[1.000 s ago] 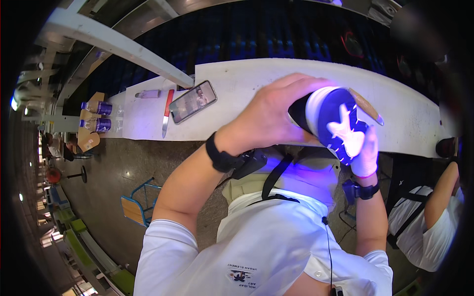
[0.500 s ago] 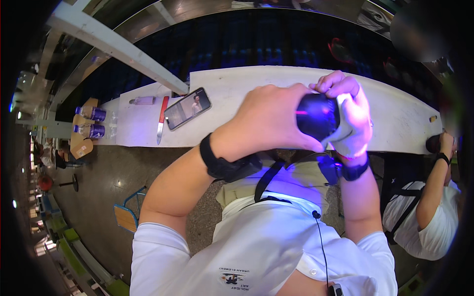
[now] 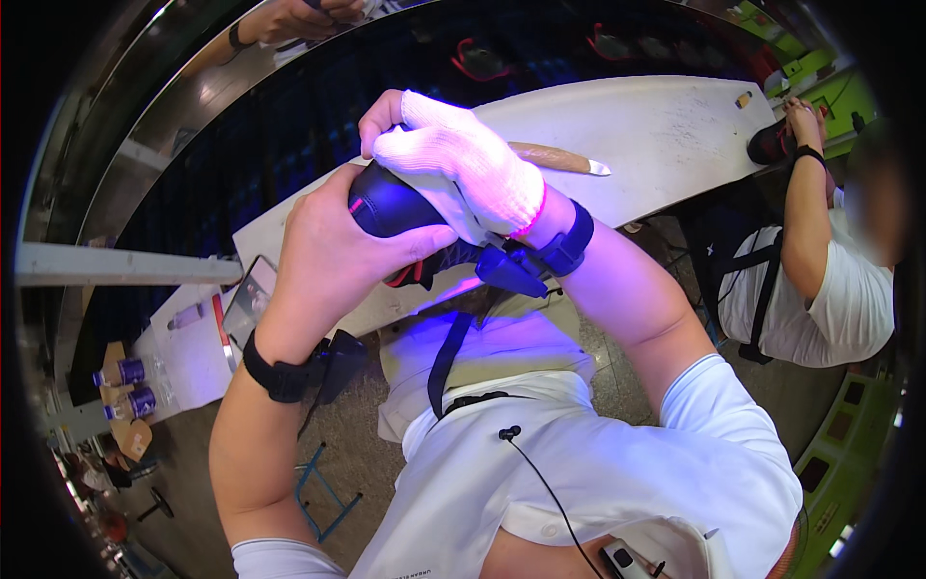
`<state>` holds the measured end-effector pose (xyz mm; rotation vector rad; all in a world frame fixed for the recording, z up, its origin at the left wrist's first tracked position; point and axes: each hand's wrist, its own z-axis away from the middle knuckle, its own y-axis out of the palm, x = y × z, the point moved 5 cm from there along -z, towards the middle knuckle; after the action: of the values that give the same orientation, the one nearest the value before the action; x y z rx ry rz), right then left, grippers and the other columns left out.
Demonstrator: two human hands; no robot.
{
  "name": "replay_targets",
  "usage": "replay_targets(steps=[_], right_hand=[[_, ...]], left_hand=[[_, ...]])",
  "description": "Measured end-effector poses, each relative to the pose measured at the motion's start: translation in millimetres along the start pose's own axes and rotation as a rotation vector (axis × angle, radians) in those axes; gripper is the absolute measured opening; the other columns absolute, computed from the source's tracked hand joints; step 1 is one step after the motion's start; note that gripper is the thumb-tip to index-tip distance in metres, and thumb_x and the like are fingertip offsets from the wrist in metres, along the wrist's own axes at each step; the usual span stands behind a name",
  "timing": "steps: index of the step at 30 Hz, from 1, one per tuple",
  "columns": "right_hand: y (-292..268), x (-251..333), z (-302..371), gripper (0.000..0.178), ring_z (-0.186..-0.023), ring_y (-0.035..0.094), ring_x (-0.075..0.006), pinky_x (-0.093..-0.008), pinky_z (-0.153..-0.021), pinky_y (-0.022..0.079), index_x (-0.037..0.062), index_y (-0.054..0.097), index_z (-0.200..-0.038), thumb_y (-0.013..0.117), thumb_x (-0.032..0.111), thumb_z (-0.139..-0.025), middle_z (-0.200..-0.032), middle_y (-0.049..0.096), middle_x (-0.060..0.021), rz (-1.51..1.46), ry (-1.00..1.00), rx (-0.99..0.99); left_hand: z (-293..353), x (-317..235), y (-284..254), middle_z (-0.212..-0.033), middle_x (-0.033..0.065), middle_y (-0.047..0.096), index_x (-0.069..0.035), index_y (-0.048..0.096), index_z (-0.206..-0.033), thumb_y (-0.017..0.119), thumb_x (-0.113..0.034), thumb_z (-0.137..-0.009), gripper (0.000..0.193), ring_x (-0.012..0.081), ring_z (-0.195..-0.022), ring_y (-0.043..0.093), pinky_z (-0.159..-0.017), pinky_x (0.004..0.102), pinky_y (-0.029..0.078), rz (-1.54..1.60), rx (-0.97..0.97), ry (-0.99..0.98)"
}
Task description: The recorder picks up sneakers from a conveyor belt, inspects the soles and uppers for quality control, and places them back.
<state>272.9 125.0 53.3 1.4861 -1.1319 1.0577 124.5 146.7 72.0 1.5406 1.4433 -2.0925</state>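
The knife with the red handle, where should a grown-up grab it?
By the red handle, most likely from above and slightly left: the knife lies flat, its blade points towards the near edge of the table, and the phone lies close on its right.

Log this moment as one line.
left hand: bare, gripping black shoe | right hand: white-gloved, against black shoe | table: brown tool, phone partly hidden

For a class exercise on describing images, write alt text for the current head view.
A person's bare left hand and partly gloved right hand hold a dark shoe at a white worktable. A brown, pale-tipped tool lies on it; a co-worker is at right.
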Motion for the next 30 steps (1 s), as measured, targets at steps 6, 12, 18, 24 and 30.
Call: replay_targets(steps=[6, 12, 18, 24, 30], right_hand=[[-30.8, 16.7, 31.5, 0.035, -0.106, 0.054, -0.0122, -0.0286, -0.098, 0.044, 0.0044, 0.064, -0.119, 0.060, 0.034, -0.101, -0.111, 0.059, -0.0029, 0.162, -0.168, -0.046], [-48.4, 26.8, 86.3, 0.055, -0.133, 0.053, -0.0241, -0.0389, -0.113, 0.041, -0.0004, 0.059, -0.143, 0.058, 0.030, -0.097, -0.137, 0.064, -0.0133, -0.018, -0.123, -0.040], [-38.8, 49.6, 143.3, 0.047, -0.146, 0.051, -0.0403, -0.0495, -0.122, 0.039, -0.0020, 0.063, -0.138, 0.058, 0.025, -0.099, -0.144, 0.065, -0.0178, 0.755, -0.261, -0.016], [1.1, 16.7, 162.2, 0.101, -0.148, 0.045, -0.0483, -0.0597, -0.120, 0.038, -0.0028, 0.040, -0.159, 0.081, 0.050, -0.084, -0.160, 0.050, -0.0235, 0.970, -0.256, -0.067], [-10.4, -74.1, 139.4, 0.091, -0.132, 0.059, -0.0414, -0.0528, -0.111, 0.048, -0.0009, 0.051, -0.149, 0.086, 0.041, -0.076, -0.138, 0.063, -0.0216, 1.167, -0.183, -0.033]], left_hand=[[-10.5, -37.6, 22.2, -0.095, 0.0142, 0.079, 0.003, 0.066, -0.121, 0.100, -0.039, -0.068, 0.076, 0.0262, -0.085, 0.079, -0.076, 0.0373, 0.062, -0.378, 0.081, 0.056], [14.5, -71.7, 66.3, -0.088, 0.0158, 0.074, 0.000, 0.059, -0.125, 0.098, -0.054, -0.064, 0.090, 0.0330, -0.075, 0.077, -0.067, 0.0407, 0.061, -0.540, 0.075, 0.299], [36.0, -79.2, 75.4, -0.091, 0.0144, 0.073, 0.001, 0.061, -0.127, 0.099, -0.049, -0.064, 0.089, 0.0290, -0.078, 0.075, -0.070, 0.0393, 0.061, -0.538, 0.089, 0.482], [44.7, -55.5, -3.1, -0.159, 0.0265, 0.043, -0.008, 0.052, -0.152, 0.093, -0.068, -0.057, 0.121, 0.0449, -0.148, 0.043, -0.121, 0.0520, 0.039, -0.106, 0.299, 0.475], [111.3, 40.0, 18.3, -0.132, 0.0117, 0.048, -0.007, 0.054, -0.134, 0.083, -0.019, -0.088, 0.055, 0.0237, -0.126, 0.050, -0.113, 0.0376, 0.037, 0.413, -0.066, -0.115]])
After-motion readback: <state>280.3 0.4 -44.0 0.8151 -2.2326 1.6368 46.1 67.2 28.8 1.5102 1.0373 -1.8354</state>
